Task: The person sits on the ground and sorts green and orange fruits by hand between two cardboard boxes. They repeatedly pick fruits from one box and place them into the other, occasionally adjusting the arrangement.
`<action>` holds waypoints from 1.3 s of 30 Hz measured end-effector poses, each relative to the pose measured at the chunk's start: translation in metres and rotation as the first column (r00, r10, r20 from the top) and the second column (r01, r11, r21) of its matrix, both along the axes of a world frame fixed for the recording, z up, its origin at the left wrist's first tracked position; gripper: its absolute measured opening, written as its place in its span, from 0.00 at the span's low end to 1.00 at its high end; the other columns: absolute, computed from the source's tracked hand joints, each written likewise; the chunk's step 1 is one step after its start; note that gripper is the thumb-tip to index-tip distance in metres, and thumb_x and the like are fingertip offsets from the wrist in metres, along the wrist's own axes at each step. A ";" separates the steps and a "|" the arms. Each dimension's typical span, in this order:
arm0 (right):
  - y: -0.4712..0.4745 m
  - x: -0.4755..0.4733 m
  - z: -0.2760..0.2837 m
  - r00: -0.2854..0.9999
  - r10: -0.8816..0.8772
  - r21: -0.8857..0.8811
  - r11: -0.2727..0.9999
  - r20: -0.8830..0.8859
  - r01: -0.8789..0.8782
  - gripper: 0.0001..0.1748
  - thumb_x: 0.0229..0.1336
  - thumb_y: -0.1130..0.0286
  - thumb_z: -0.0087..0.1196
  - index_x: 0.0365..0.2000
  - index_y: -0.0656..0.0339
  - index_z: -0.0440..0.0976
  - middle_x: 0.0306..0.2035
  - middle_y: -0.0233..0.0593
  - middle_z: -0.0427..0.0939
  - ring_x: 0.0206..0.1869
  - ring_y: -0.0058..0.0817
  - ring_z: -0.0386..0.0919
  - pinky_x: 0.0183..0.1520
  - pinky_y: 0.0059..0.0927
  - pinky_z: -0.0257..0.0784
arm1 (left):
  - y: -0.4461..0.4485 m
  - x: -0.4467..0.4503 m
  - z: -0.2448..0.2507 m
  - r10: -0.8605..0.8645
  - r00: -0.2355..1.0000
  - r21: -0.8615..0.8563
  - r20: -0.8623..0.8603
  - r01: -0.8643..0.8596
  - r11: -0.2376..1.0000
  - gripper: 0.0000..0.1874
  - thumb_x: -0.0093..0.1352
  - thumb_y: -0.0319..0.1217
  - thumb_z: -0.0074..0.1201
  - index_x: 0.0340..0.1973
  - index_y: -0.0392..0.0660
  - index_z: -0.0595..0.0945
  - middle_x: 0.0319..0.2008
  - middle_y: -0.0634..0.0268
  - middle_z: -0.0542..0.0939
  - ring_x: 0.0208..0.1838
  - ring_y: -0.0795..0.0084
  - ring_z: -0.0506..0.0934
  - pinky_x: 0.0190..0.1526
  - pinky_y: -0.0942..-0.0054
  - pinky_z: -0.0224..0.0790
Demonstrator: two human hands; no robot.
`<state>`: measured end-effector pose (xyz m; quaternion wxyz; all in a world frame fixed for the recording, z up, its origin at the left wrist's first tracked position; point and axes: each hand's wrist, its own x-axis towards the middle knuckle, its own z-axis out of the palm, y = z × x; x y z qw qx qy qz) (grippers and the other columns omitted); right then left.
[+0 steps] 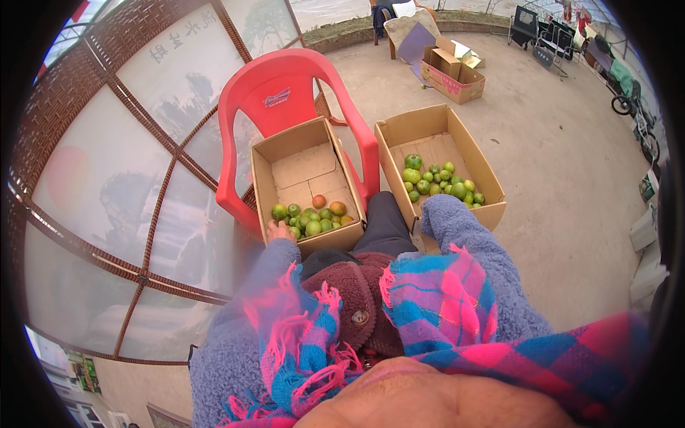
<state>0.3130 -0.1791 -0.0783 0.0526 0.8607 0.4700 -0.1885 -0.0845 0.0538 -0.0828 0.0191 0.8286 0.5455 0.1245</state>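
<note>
My left hand [281, 231] is at the near left corner of an open cardboard box [298, 140], its fingers beside the tomatoes; whether it grips anything is unclear. In this box, green tomatoes [313, 228] are heaped at the near end, with a few reddish ones [337, 208] on the right. The box rests on a red plastic armchair [289, 69]. A second cardboard box [388, 140] stands to the right, holding green tomatoes [423, 186] of mixed sizes. My right hand is out of sight; its blue fleece sleeve [448, 216] ends at that box's near edge.
A wicker-framed folding screen [160, 160] rises close on the left. Farther off stand a pink-printed carton [455, 88] and a cushioned chair [406, 32]. Along the right side are a folded wheelchair-like frame [551, 43] and a bicycle [634, 107]. My checked scarf [439, 305] hangs in front.
</note>
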 end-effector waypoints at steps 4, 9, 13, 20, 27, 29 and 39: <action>0.002 0.003 -0.005 1.000 0.017 0.015 1.000 0.006 -0.017 0.30 0.41 0.60 0.60 0.44 0.66 0.64 0.34 0.51 0.74 0.37 0.44 0.75 0.43 0.37 0.70 | 0.001 0.002 0.002 -0.014 1.000 0.000 -0.003 0.014 1.000 0.20 0.55 0.31 0.55 0.44 0.40 0.74 0.53 0.43 0.61 0.54 0.44 0.63 0.54 0.56 0.60; 0.013 0.011 -0.015 0.998 0.047 0.159 0.986 0.039 -0.053 0.31 0.41 0.60 0.60 0.44 0.66 0.64 0.35 0.51 0.74 0.36 0.43 0.75 0.42 0.36 0.70 | 0.003 0.015 0.011 -0.080 0.985 0.000 0.152 0.081 0.997 0.20 0.55 0.31 0.54 0.43 0.40 0.74 0.52 0.44 0.62 0.54 0.46 0.64 0.54 0.58 0.60; 0.025 0.018 0.002 0.980 -0.069 0.492 0.857 -0.184 0.153 0.31 0.41 0.62 0.61 0.45 0.66 0.63 0.35 0.50 0.74 0.34 0.39 0.76 0.37 0.35 0.71 | 0.002 0.039 0.039 -0.193 0.946 -0.135 0.261 0.233 0.963 0.19 0.56 0.32 0.54 0.43 0.41 0.74 0.49 0.48 0.66 0.52 0.51 0.67 0.53 0.61 0.61; 0.052 -0.049 0.060 0.467 0.364 0.585 0.607 -0.806 0.537 0.26 0.47 0.67 0.60 0.44 0.66 0.61 0.32 0.45 0.74 0.26 0.27 0.76 0.22 0.24 0.70 | -0.056 0.097 0.098 -0.491 0.667 -0.242 0.561 0.699 0.673 0.23 0.58 0.29 0.55 0.50 0.43 0.71 0.44 0.51 0.70 0.42 0.63 0.75 0.45 0.68 0.67; 0.081 -0.151 0.049 0.121 0.364 0.372 0.769 -0.923 0.520 0.24 0.51 0.69 0.57 0.44 0.72 0.60 0.27 0.47 0.74 0.24 0.28 0.75 0.23 0.26 0.73 | -0.070 0.097 0.101 -0.682 0.558 -0.055 0.474 0.791 0.609 0.25 0.57 0.26 0.55 0.51 0.42 0.70 0.39 0.59 0.75 0.33 0.76 0.75 0.36 0.75 0.69; 0.082 -0.152 0.045 0.125 0.373 0.380 0.760 -0.919 0.528 0.24 0.51 0.69 0.57 0.44 0.73 0.60 0.27 0.47 0.74 0.24 0.29 0.75 0.23 0.26 0.73 | -0.069 0.094 0.095 -0.503 0.654 -0.294 0.565 0.730 0.617 0.24 0.57 0.25 0.55 0.50 0.41 0.71 0.38 0.62 0.76 0.30 0.79 0.75 0.31 0.77 0.69; 0.074 -0.165 0.046 0.735 0.278 0.731 0.548 -0.618 0.407 0.18 0.48 0.64 0.58 0.34 0.67 0.68 0.29 0.47 0.74 0.31 0.32 0.76 0.34 0.32 0.72 | -0.066 0.093 0.090 -0.517 0.696 -0.288 0.498 0.695 0.658 0.25 0.56 0.32 0.59 0.49 0.40 0.71 0.39 0.56 0.78 0.39 0.68 0.77 0.40 0.72 0.69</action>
